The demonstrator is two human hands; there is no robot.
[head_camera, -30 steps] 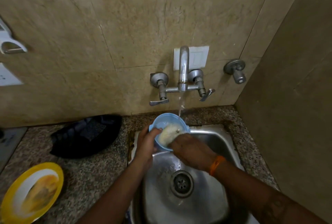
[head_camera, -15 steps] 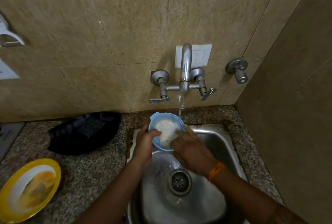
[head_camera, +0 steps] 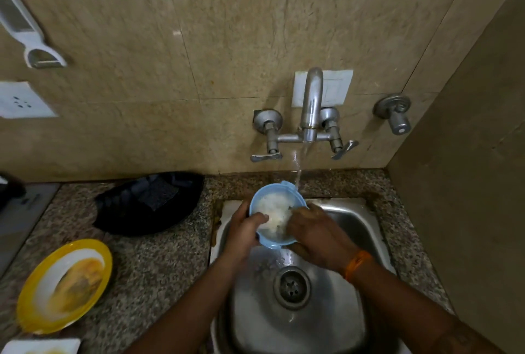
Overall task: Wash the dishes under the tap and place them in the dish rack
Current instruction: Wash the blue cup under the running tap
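My left hand grips the blue bowl under the tap; my right hand is curled around its other side, fingers inside.

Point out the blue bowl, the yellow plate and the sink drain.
blue bowl (head_camera: 274, 241): head view, on its near outer wall.
yellow plate (head_camera: 105, 254): head view, on its yellow rim.
sink drain (head_camera: 291, 287): head view, on the strainer's middle.

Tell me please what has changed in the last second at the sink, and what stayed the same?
Little changed. The right hand worked around inside the foamy blue bowl, scrubbing. The left hand kept its hold on the bowl's rim, with nothing let go. The tap kept running, and the yellow plate stayed on the counter.
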